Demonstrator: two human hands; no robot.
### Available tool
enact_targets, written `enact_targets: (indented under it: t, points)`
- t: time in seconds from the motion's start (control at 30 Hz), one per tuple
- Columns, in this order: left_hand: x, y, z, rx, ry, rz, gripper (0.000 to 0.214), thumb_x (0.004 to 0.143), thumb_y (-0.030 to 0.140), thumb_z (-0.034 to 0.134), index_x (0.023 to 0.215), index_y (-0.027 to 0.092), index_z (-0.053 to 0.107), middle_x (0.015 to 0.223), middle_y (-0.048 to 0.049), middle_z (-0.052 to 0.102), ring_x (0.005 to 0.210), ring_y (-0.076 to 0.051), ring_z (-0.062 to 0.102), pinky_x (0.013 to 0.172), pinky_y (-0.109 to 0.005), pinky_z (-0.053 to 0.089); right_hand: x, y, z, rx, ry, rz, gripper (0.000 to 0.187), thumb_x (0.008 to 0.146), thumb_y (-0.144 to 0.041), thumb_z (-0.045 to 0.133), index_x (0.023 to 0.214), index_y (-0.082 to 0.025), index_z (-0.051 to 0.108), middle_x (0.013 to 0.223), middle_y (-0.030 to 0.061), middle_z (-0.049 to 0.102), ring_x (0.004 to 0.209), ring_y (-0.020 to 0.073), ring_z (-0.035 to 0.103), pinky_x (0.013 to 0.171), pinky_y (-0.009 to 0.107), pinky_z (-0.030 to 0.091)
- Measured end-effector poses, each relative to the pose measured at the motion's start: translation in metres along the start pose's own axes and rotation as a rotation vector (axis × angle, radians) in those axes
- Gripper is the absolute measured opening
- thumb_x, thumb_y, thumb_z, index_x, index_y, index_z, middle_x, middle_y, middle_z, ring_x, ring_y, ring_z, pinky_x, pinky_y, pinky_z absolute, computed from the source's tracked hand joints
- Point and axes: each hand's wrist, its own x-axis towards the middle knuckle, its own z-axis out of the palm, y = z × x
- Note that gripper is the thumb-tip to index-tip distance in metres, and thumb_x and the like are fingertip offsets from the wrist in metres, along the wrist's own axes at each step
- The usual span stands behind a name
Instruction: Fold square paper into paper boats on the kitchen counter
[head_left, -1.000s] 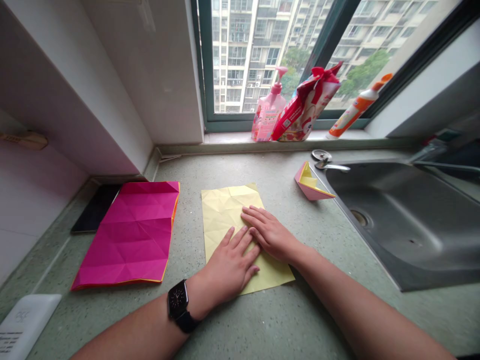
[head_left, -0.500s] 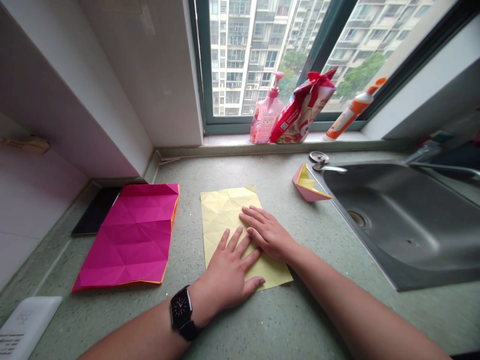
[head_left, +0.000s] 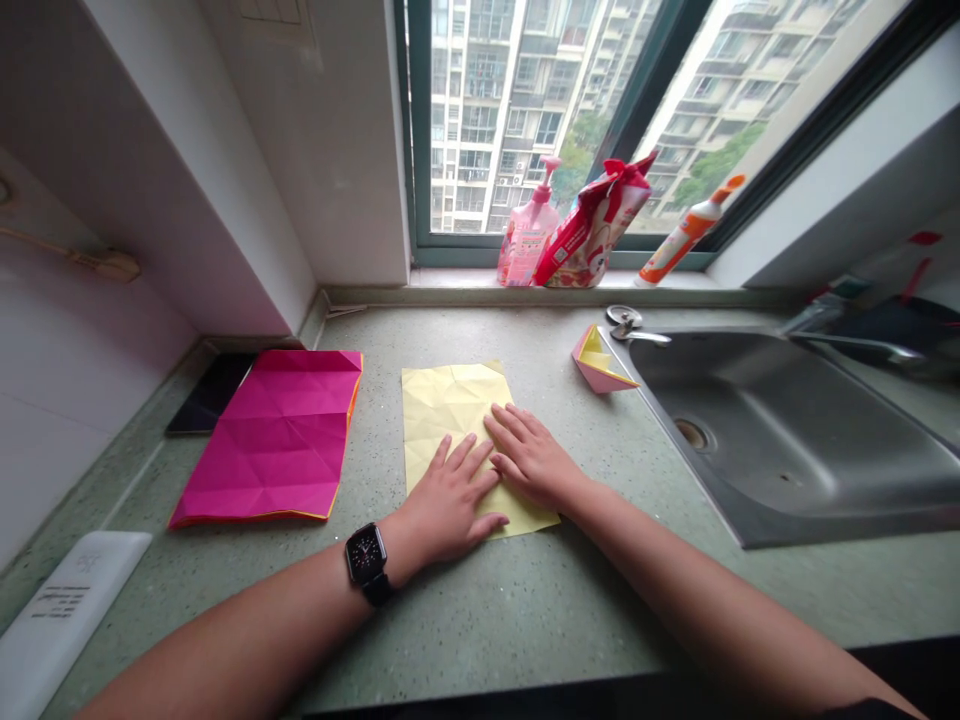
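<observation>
L hand [head_left: 450, 500] + R hand [head_left: 529, 462] flat on creased yellow paper [head_left: 442, 400], fingers splayed, gripping nothing. Looks like smoothing step; lifting it needs an edge pinch.

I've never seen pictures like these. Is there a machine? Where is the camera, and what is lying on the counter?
No machine: these are a person's bare arms, filmed by a camera worn on their head, looking down. The left hand, wearing a black wristwatch, and the right hand lie flat and open on a creased yellow paper sheet on the speckled green counter. Nothing is gripped. Leftward lies a creased magenta paper sheet; beside the steel sink sits a pink-and-yellow folded paper boat.
</observation>
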Motion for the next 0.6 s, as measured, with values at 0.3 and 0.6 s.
enact_targets:
  t: [0.3, 0.6]
  points:
    - [-0.035, -0.017, -0.019, 0.059, -0.065, 0.011, 0.065, 0.114, 0.060, 0.042, 0.171, 0.029, 0.042, 0.183, -0.0128, 0.025, 0.170, -0.035, 0.023, 0.138, -0.056, 0.013, -0.045, 0.001, -0.007, -0.070, -0.075, -0.046, 0.071, 0.110, -0.059, 0.049, 0.174, -0.030, 0.037, 0.181, 0.0062, 0.033, 0.168, 0.0336, 0.027, 0.136, 0.060, 0.023]
    - [-0.085, -0.037, -0.022, 0.140, -0.129, -0.049, 0.066, 0.115, 0.058, 0.038, 0.175, 0.033, 0.032, 0.184, -0.0087, 0.020, 0.171, -0.035, 0.022, 0.138, -0.055, 0.006, -0.041, 0.009, -0.001, -0.139, -0.078, -0.102, 0.099, 0.100, -0.080, 0.053, 0.178, -0.028, 0.023, 0.183, 0.0094, 0.026, 0.169, 0.0389, 0.022, 0.136, 0.059, 0.020]
